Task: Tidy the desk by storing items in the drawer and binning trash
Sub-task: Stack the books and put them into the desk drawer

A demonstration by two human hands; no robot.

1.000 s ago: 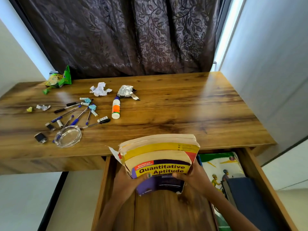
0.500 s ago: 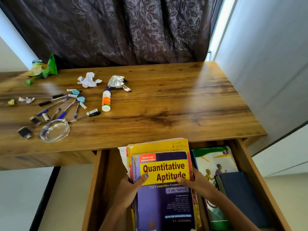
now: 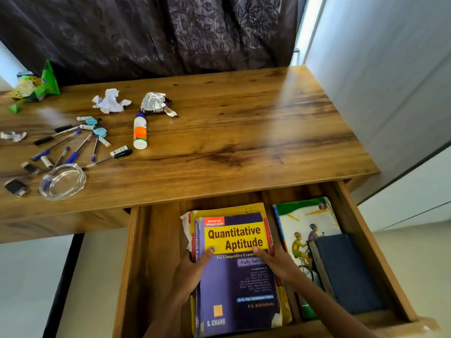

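**Thick book lies in the open drawer, both hands on it**

The Quantitative Aptitude book (image 3: 240, 269) lies flat, cover up, in the open drawer (image 3: 156, 264), spine toward nine o'clock. The left hand (image 3: 192, 272) grips it along the spine edge, thumb across the purple cover, fingers tucked out of view underneath — or so it seems, since the book hides them. The right hand (image 3: 278, 262) rests on the cover at the three o'clock edge, thumb lying on the print; whether its fingers wrap round that edge I cannot tell. The hands sit apart, one on each side of the book.

Just beside the book at three o'clock lies a cyclist picture book (image 3: 302, 223), and a dark blue book (image 3: 349, 272) lies on top of its lower right part, near the drawer's right wall.

Up on the desk (image 3: 231, 132), everything crowds toward ten o'clock. A scatter of pens (image 3: 73, 145) fans out above a glass ashtray (image 3: 63, 181); a white glue bottle (image 3: 140, 131) with an orange label lies on its side just to their right. Beyond it sit a crumpled white paper (image 3: 109, 101) and a foil wrapper (image 3: 156, 103), side by side. A green snack packet (image 3: 36, 86) sits at the far left corner. A dark curtain (image 3: 151, 32) hangs behind the desk.
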